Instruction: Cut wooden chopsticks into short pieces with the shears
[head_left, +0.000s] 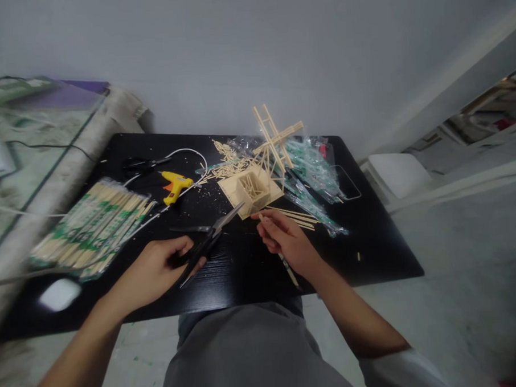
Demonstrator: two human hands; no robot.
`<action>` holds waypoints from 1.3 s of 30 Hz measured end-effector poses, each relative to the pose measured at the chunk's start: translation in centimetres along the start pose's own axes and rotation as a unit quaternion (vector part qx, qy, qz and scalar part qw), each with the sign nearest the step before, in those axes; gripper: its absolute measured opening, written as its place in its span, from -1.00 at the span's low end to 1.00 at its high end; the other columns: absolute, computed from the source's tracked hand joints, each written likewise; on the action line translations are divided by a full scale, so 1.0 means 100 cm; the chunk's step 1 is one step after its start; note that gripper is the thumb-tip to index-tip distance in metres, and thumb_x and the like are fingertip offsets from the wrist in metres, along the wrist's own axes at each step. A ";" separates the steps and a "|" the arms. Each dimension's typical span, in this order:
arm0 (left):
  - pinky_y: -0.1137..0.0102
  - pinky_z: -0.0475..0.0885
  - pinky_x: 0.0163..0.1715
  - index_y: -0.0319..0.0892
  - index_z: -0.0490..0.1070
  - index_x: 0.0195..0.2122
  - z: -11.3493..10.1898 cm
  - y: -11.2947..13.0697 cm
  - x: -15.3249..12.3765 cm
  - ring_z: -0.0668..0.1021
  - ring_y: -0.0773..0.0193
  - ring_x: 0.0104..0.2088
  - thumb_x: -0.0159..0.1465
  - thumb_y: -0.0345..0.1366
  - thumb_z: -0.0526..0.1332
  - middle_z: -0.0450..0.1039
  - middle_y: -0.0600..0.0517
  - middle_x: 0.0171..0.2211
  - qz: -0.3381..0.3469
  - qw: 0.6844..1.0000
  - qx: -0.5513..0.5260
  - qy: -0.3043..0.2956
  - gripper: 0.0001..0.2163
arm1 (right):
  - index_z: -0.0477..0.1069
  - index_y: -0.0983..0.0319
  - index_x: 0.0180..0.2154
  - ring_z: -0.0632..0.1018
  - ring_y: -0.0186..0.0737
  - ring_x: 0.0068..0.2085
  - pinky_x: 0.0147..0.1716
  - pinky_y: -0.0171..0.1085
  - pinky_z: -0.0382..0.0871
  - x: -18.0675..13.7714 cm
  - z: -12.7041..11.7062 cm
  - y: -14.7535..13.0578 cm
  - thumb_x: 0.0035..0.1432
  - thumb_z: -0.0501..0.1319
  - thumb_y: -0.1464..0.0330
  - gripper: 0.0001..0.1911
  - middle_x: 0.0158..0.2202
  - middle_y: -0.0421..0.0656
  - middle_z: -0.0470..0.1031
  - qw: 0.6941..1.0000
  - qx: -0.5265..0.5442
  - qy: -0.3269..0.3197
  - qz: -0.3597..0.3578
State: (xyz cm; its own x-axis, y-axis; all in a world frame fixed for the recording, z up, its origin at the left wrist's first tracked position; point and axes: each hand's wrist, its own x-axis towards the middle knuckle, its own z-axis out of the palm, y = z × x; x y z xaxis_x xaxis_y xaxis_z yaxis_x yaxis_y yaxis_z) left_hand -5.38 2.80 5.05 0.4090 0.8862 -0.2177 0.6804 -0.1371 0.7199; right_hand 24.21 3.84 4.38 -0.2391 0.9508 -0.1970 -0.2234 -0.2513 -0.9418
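Note:
My left hand is closed around the black handles of a pair of scissors. The metal blades point up and right, toward a small wooden stick model on a square base. Between the fingers of my right hand is a slim wooden chopstick. Its lower end slants toward the table's front edge, and its tip shows above my fingertips, just in front of the model. A windmill-like cross of sticks rises behind the model's box-shaped part.
A yellow glue gun lies left of the model, near another black-handled tool. Packed chopsticks and a white case are at left. Cut stick pieces, clear wrappers and loose sticks surround the model.

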 end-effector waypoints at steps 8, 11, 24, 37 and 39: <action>0.46 0.21 -0.50 -0.17 0.35 -0.47 -0.001 0.001 0.000 0.28 0.37 -0.50 0.33 0.07 0.21 0.25 0.14 -0.54 -0.004 1.000 0.018 -0.008 -0.59 | 0.59 0.26 -0.07 0.25 -0.43 -0.54 -0.64 -0.40 0.10 -0.005 0.001 0.000 0.34 0.23 -0.01 -0.52 -0.45 -0.29 0.23 0.997 -0.046 -0.052 0.023; 0.47 0.20 -0.49 -0.17 0.34 -0.48 0.000 0.002 -0.001 0.29 0.38 -0.50 0.32 0.04 0.22 0.24 0.15 -0.54 0.004 0.999 0.033 -0.012 -0.61 | 0.59 0.26 -0.04 0.26 -0.44 -0.52 -0.64 -0.42 0.06 -0.005 0.001 -0.003 0.33 0.24 0.04 -0.56 -0.42 -0.28 0.23 0.997 -0.016 -0.061 0.044; 0.50 0.15 -0.55 -0.15 0.27 -0.50 -0.005 0.003 -0.004 0.23 0.42 -0.53 0.30 -0.02 0.25 0.16 0.19 -0.56 0.026 0.998 0.039 -0.045 -0.63 | 0.27 0.11 0.03 0.54 -0.41 -0.52 -0.70 -0.46 0.29 -0.007 0.005 0.004 0.29 0.34 0.24 -0.64 -0.17 -0.20 0.59 0.994 -0.068 -0.013 -0.080; 0.51 0.19 -0.54 -0.17 0.35 -0.48 -0.006 0.002 -0.006 0.27 0.41 -0.51 0.30 -0.03 0.25 0.23 0.17 -0.54 0.014 0.997 0.027 -0.074 -0.65 | 0.58 0.14 0.04 0.70 -0.26 -0.36 -0.58 -0.40 0.47 -0.005 -0.001 0.000 0.26 0.36 0.29 -0.68 -0.08 -0.10 0.62 0.990 -0.091 -0.038 -0.100; 0.51 0.19 -0.54 -0.17 0.37 -0.48 -0.006 0.003 -0.004 0.27 0.41 -0.52 0.31 -0.03 0.25 0.24 0.17 -0.55 0.019 0.996 0.023 -0.081 -0.65 | 0.57 0.11 0.08 0.70 -0.25 -0.34 -0.56 -0.39 0.49 -0.005 -0.001 -0.001 0.26 0.36 0.29 -0.65 -0.04 -0.10 0.62 0.990 -0.093 -0.042 -0.097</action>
State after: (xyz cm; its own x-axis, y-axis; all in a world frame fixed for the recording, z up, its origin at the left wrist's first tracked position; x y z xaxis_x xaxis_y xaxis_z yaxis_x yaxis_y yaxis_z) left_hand -5.72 2.64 5.71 0.5256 0.7971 -0.2975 0.6881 -0.1926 0.6996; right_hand 24.49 3.42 4.56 -0.2873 0.9578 0.0085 -0.0961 -0.0200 -0.9952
